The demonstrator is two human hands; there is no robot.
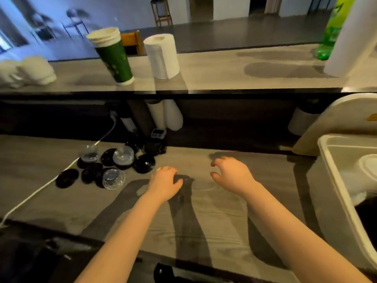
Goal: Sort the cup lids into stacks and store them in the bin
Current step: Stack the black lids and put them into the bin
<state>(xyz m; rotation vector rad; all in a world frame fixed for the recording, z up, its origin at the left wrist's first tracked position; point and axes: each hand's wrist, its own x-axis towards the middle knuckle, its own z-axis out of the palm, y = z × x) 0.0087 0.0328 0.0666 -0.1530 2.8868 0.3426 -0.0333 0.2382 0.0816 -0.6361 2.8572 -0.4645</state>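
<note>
Black and clear lids point(143, 163) lie on the table point(224, 213), left of your left hand point(165, 181) and right hand point(232, 174); both grips loose, holding nothing.

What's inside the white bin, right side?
The bin holds a white round item and a dark object nearer the camera. The frame edge cuts off the rest.

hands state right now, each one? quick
Left hand: open, fingers loosely curled, holding nothing.
Right hand: open, fingers spread, holding nothing.
</note>
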